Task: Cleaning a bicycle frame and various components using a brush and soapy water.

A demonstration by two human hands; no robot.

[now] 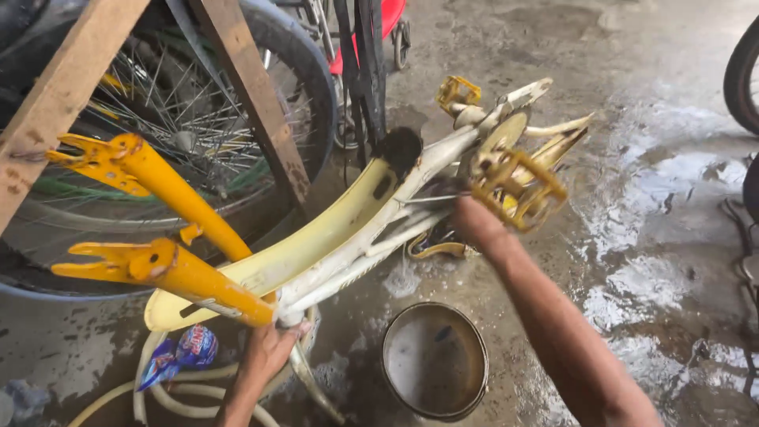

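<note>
We cannot see the fingers of our right hand point(466, 215); they sit behind the blurred yellow pedal point(519, 190). Our left hand point(265, 353) hides the frame's point(348, 229) lower end. The picture's edge cuts off the 2 wooden beams point(55, 103) and the tyre point(742, 75).

Open wet concrete floor point(672, 182) to the right, free for passage. Blocked on the upper left by two slanted wooden beams point(253, 95) and a large spoked bicycle wheel point(182, 119) behind them. Barred across the middle by an upturned cream-white bicycle frame point(340, 229), its yellow fork legs point(174, 269) jutting left and a yellow pedal point(522, 190) sticking out right. Narrow gap only between frame and round metal basin point(435, 360) on the ground. Cluttered lower left: pale coiled hose point(190, 395) and a blue crumpled wrapper point(182, 352).
</note>
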